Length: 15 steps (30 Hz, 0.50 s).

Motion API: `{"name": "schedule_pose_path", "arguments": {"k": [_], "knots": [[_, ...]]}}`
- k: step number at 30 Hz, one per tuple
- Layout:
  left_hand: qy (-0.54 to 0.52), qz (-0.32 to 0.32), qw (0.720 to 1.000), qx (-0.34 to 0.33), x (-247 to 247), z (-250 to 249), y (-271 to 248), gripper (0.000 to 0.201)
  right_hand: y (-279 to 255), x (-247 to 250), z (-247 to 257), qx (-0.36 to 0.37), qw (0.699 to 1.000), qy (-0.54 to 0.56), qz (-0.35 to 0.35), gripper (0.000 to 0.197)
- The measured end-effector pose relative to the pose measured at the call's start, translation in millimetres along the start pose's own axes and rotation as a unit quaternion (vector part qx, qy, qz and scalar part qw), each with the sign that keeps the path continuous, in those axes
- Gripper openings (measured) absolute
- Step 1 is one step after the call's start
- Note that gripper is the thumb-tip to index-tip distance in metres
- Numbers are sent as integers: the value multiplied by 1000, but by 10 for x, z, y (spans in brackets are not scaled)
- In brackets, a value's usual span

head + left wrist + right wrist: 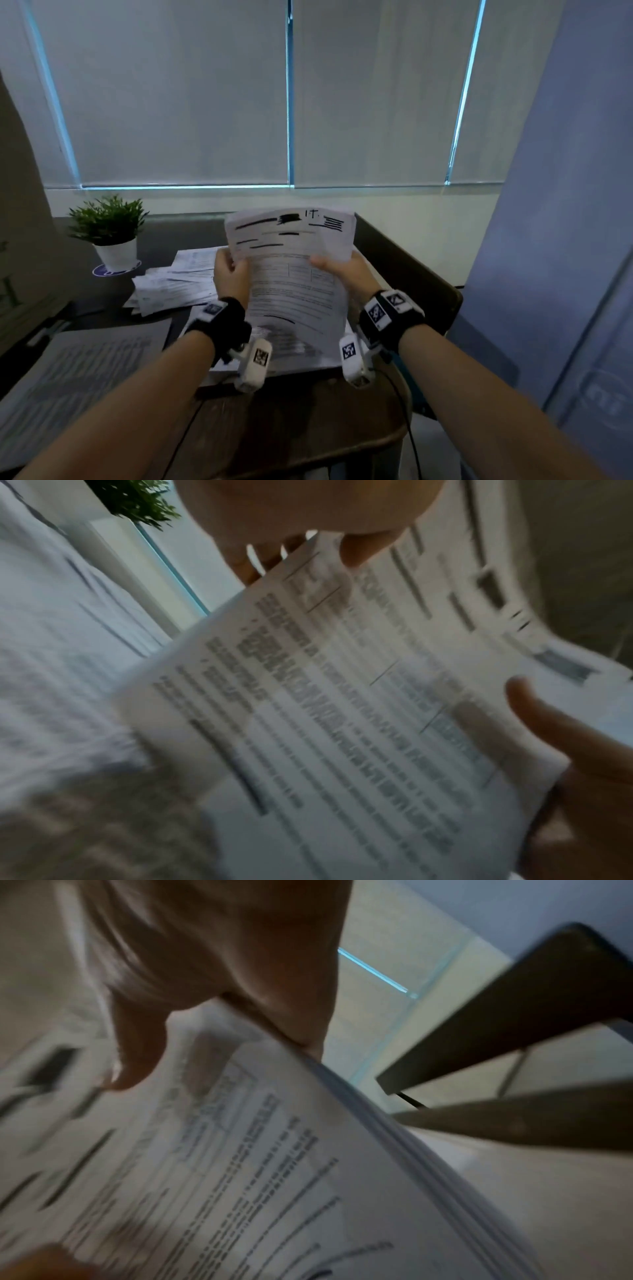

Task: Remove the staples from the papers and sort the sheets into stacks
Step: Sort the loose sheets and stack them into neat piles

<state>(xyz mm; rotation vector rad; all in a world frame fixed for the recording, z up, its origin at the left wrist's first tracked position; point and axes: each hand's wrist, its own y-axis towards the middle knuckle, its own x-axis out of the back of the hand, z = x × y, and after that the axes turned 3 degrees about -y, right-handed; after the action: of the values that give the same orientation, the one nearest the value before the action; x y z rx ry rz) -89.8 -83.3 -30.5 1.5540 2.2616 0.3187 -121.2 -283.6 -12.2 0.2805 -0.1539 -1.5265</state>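
I hold a bundle of printed sheets (294,284) upright above the desk, its top curling toward me. My left hand (230,270) grips its left edge, thumb on the front. My right hand (337,270) grips the right edge, thumb (137,1058) pressed on the printed face. In the left wrist view the same bundle (342,710) fills the frame, blurred, with the left thumb (363,550) on it and the right thumb (534,707) at the far side. The right wrist view shows the layered edge of several sheets (394,1145). No staple is visible.
A loose heap of papers (178,281) lies behind my left hand. A flat stack (78,377) lies at the near left, another stack (301,359) under the bundle. A potted plant (109,233) stands at the back left. The dark desk's right edge (411,270) runs diagonally.
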Motion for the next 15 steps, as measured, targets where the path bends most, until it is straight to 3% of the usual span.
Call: {"name": "schedule_pose_path", "arguments": {"k": [2,3,6,7,10,12,14,15], "knots": [[40,53,996,53,34,173,-28,31,-33,4,-130,-36,999,7,13,54],[51,71,994,58,26,184,-37,31,-10,-2,-154,-42,999,2,-13,55],[48,59,997,7,-59,-8,-8,32,125,-32,-71,-27,994,-3,-108,78],[50,47,997,-18,-98,-110,20,34,148,-54,38,-7,992,-27,-124,74],[105,53,988,-100,-204,-300,55,60,159,-136,279,67,969,-184,-148,30],[101,105,974,-175,-296,-342,29,76,142,-251,319,127,927,-329,-131,28],[56,167,970,-167,-422,-353,15,61,160,-368,253,171,897,-394,-108,32],[50,194,971,-131,-462,-338,20,49,181,-410,192,166,900,-390,-99,32]]}}
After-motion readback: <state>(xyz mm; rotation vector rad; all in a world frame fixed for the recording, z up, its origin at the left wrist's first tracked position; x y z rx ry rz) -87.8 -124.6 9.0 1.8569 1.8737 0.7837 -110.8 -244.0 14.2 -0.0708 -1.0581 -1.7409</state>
